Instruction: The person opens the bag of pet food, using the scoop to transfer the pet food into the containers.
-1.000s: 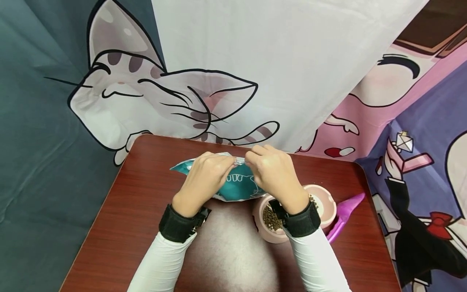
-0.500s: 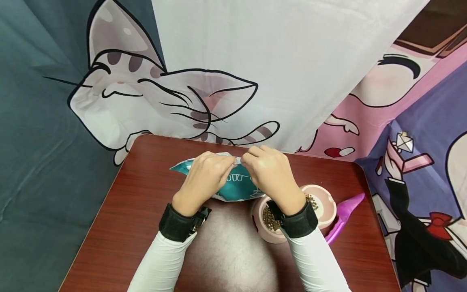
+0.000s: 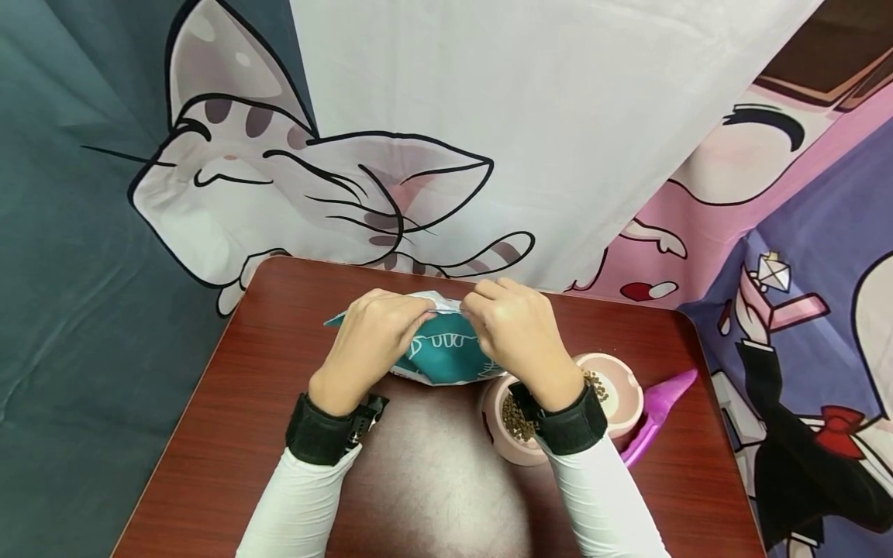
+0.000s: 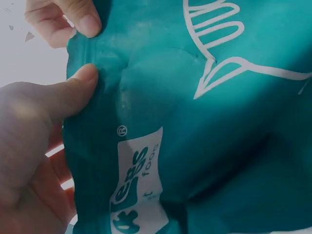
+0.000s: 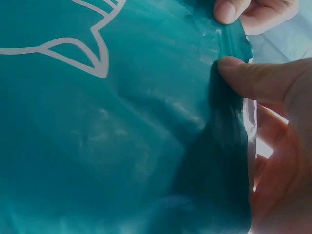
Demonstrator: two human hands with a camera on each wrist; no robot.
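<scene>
A teal pet food bag with a white cat outline stands at the back of the table, its top edge uppermost. My left hand pinches that top edge, thumb on the printed face and fingers behind it, as the left wrist view shows. A short way to the right, my right hand pinches the same edge; in the right wrist view its thumb presses the teal face near the seam. Between the two hands a short stretch of the edge shows. White lettering runs along the bag in the left wrist view.
A pale pink double bowl with brown kibble stands under my right wrist, partly covered by it. Right of it lies a purple scoop. The brown table ends close behind the bag, against a cartoon cat curtain.
My left hand has slid left along the bag's top edge, baring more of it between the hands. Earlier, the right hand shifted slightly left. Bowl and scoop have stayed put.
</scene>
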